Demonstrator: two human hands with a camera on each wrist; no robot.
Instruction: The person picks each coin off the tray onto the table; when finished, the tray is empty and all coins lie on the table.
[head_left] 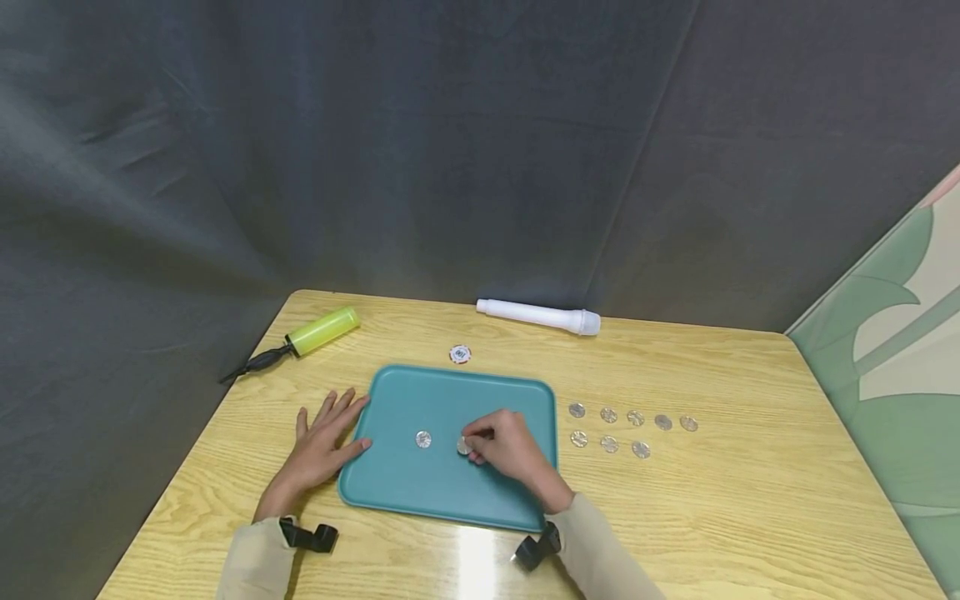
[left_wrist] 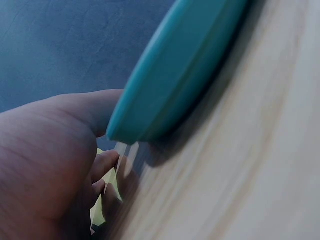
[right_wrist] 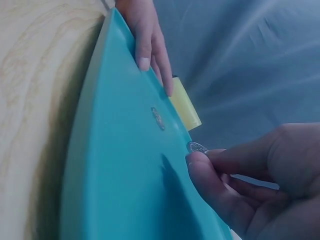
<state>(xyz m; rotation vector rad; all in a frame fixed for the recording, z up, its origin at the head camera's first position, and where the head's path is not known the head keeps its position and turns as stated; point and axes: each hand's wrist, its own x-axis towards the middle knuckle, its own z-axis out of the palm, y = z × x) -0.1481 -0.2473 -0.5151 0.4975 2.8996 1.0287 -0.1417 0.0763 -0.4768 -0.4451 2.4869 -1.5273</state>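
Observation:
Over the teal tray (head_left: 450, 492), my right hand (head_left: 502, 446) pinches a silver coin (head_left: 462, 446) between thumb and forefinger. In the right wrist view the pinched coin (right_wrist: 197, 147) is held above the tray's surface, and a shadow falls below. Another silver coin (head_left: 423, 439) lies flat on the tray, left of the held one. My left hand (head_left: 322, 446) rests at the tray's left edge with fingers spread, its thumb over the rim. The left wrist view shows that thumb (left_wrist: 102, 107) against the raised teal rim (left_wrist: 165, 85); the other fingers are partly hidden.
Right of the tray, several silver coins (head_left: 609, 444) lie in two rows on the wooden table (head_left: 750, 500). Behind the tray are a poker chip (head_left: 460, 354) and a white microphone-shaped stick (head_left: 538, 316). A yellow-green hand pump (head_left: 322, 332) lies at the back left. A dark curtain (head_left: 450, 167) hangs behind.

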